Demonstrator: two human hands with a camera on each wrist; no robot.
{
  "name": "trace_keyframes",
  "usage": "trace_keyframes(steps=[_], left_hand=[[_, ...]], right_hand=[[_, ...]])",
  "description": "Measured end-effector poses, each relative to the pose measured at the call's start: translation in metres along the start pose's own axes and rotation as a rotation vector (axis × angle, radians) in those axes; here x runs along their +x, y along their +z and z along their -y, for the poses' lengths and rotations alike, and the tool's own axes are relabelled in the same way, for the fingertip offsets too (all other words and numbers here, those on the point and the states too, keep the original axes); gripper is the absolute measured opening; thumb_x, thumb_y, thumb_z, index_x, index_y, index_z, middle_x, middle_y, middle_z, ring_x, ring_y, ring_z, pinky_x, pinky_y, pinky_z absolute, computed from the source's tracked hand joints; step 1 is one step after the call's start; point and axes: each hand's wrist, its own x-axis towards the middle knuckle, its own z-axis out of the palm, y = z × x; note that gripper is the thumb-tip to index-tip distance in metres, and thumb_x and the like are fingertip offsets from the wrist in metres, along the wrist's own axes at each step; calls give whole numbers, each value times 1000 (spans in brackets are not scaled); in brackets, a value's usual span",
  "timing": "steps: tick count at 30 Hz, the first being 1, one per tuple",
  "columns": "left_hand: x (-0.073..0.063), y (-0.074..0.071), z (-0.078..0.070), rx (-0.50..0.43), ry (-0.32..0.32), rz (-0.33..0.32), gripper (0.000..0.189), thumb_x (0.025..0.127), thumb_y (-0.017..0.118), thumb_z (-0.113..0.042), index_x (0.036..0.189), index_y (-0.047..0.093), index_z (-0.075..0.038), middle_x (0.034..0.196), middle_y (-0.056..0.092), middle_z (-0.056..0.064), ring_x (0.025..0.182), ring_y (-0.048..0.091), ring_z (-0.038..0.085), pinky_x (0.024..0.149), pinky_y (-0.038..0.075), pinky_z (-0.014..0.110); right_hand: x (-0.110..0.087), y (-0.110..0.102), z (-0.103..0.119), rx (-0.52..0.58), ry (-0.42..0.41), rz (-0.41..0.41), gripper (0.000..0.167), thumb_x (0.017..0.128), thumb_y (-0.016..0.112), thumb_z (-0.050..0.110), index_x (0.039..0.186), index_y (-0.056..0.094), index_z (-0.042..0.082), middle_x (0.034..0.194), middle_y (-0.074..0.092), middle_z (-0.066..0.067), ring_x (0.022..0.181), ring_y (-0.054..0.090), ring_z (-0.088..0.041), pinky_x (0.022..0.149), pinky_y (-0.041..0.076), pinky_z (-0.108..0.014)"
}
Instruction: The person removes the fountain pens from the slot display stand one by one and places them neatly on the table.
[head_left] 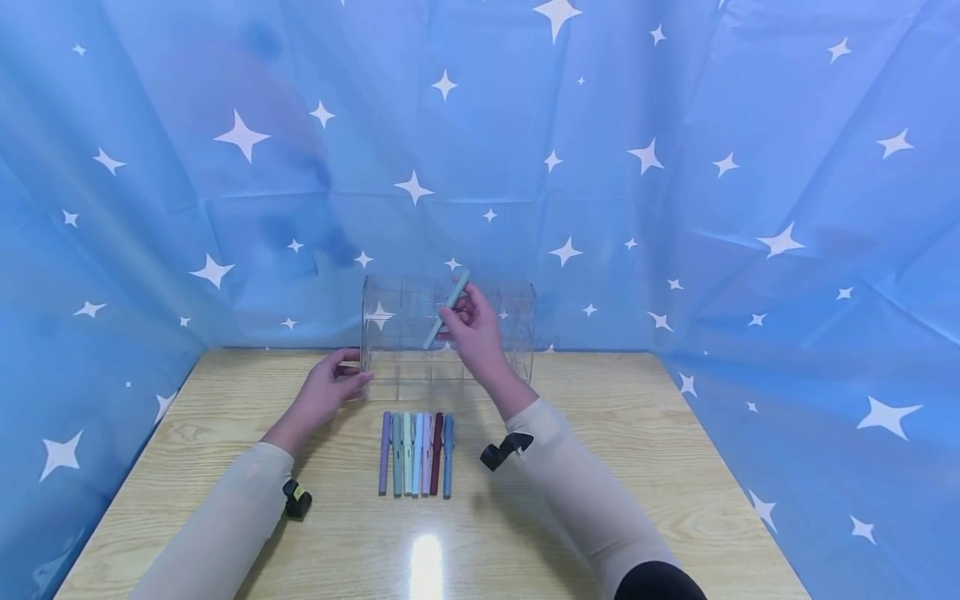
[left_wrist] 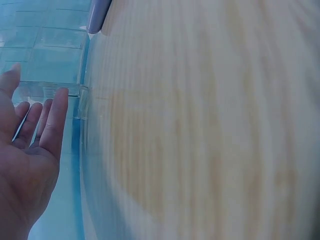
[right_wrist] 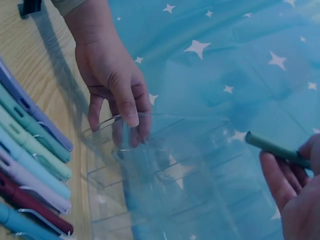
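A clear plastic organizer with a grid of compartments (head_left: 397, 362) stands at the back of the table. At its left end, my left hand (head_left: 327, 392) holds the end wall, thumb on the front side and fingers behind; the right wrist view shows this left hand (right_wrist: 115, 85) too. My right hand (head_left: 477, 333) pinches a green pen (head_left: 454, 293) between thumb and fingers, tilted, in front of the organizer's upper middle. In the right wrist view, one end of the green pen (right_wrist: 272, 147) sticks out past the fingertips.
Several capped pens lie side by side in front of the organizer, among them a purple pen (head_left: 385, 454), a dark red pen (head_left: 437, 454) and a blue pen (head_left: 448, 457). A blue star-patterned curtain (head_left: 600, 208) hangs right behind the wooden table (head_left: 600, 433).
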Motion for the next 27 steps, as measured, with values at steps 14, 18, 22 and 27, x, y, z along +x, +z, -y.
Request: trace_keyframes(steps=[14,18,22,27], left_hand=[[0,0,0,6,-6,-8,62,108,77,-22,160,49,-1,144,60,28,130,65,42,98,68,38],[1,1,0,8,-4,-7,63,108,76,-23,160,48,-1,144,60,28,129,66,41,98,68,38],[1,1,-1,5,-8,-7,63,108,77,-22,161,48,-1,144,60,28,130,65,41,98,68,39],[0,1,-2,1,-12,-8,65,108,77,-22,161,47,0,144,60,28,130,65,42,98,68,40]], right_hand=[[-28,-18,-1,10,64,83,90,106,74,2,172,28,42,106,60,-7,90,69,-26,83,71,-55],[-36,-22,-2,16,81,105,89,104,75,0,170,32,39,104,60,-8,90,69,-26,85,70,-61],[-45,-26,-5,19,103,119,89,102,77,-3,169,35,37,104,62,-10,91,71,-23,84,71,-58],[-54,-31,-10,-4,136,136,91,100,78,-2,172,34,32,110,62,-12,91,69,-21,84,71,-56]])
